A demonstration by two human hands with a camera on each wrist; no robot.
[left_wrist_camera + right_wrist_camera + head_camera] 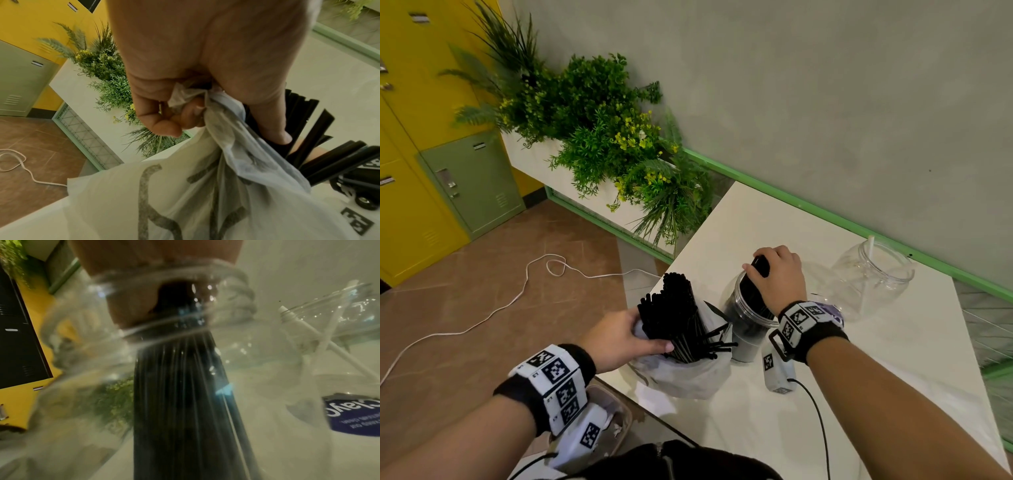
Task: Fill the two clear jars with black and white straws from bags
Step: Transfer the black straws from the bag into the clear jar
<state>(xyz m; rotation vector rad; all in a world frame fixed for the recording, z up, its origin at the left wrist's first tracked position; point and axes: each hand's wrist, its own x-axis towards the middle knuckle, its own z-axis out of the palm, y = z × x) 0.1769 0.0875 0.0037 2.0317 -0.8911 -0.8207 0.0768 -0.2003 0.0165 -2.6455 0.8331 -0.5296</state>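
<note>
- The right hand [779, 274] is gripping a bundle of black straws [756, 287], fingers curled round its top, the lower ends standing inside the near clear jar [744, 329] on the white surface [859, 394].
- The left hand [619, 339] is pinching the gathered rim of a white plastic bag [688, 373], out of which more black straws [674, 318] are sticking up beside the jar.
- The head view alone is showing the second clear jar [873, 277] standing further back with one white straw [870, 245] in it.
- The left wrist view is showing bag film [185, 95] bunched between the thumb and curled fingers [166, 128], a detail the head view is hiding.
- The right wrist view is looking blurrily through the jar's wall [82, 353] at the bundle [180, 402]; the fingers are cut off there.
- A blue printed label [353, 415] is sitting low right, its wording hard to read.
</note>
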